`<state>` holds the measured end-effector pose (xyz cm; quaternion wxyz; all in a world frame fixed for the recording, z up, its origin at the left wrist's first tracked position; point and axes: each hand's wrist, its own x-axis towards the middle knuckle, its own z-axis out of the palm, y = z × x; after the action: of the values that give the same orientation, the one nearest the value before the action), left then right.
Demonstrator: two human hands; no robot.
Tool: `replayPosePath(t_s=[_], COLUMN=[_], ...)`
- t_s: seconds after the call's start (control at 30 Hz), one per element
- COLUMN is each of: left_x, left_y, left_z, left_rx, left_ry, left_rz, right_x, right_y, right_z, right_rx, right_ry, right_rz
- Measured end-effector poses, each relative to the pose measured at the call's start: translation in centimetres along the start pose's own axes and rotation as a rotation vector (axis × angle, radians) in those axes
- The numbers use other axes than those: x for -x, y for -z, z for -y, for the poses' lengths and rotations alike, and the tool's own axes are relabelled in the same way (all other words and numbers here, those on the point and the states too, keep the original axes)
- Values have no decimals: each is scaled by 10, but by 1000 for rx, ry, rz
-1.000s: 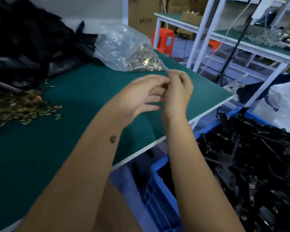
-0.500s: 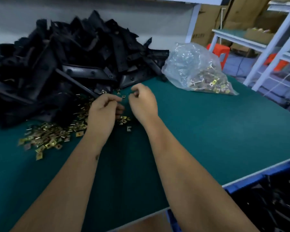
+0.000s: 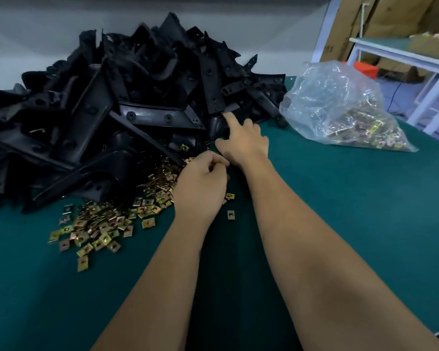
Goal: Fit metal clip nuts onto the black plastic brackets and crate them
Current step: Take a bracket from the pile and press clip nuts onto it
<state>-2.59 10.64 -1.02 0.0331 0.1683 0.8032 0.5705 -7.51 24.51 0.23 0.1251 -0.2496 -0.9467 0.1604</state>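
Note:
A big heap of black plastic brackets [image 3: 127, 102] covers the back left of the green table [image 3: 352, 211]. Loose brass-coloured clip nuts [image 3: 104, 226] lie scattered in front of the heap. My left hand [image 3: 200, 188] hovers over the right end of the nuts with its fingers curled; whether it holds a nut is hidden. My right hand [image 3: 241, 140] reaches forward, its index finger stretched out and touching the near edge of a bracket at the heap's right side.
A clear plastic bag [image 3: 340, 107] with more clip nuts lies at the back right of the table. Beyond it stand white-framed tables [image 3: 401, 54], cardboard boxes and an orange stool. Two single nuts [image 3: 230, 214] lie between my forearms.
The view swung left from the blue crate to the heap. Both hands came over the nuts; since then my right hand has stretched forward to the brackets while the left stays by the nuts.

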Motion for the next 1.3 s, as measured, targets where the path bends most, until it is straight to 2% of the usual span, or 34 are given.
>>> replayPosePath(t_s=[0.13,0.23,0.37,0.53,0.9,1.3], left_x=[2,2,3,4,5,2], left_y=[2,2,3,4,4,4], left_z=[-1,-2,-3,-4,-6,-2], left_rx=[27,31,39,64,126,139], left_ry=[-1,10,22,10,20,31], left_rz=[-8,-21,-46,-40,-45,-8], right_x=[10,22,39,63,79,76], right_y=[1,5,8,11,21,23], right_z=[-5,-6,-5,-5,2,-12], right_rx=[-132,-202,-187,-280,-133,-142], right_ry=[85,74,90,-16,-47,-109], right_rz=[-88,-128,-225,-309,-400,-506])
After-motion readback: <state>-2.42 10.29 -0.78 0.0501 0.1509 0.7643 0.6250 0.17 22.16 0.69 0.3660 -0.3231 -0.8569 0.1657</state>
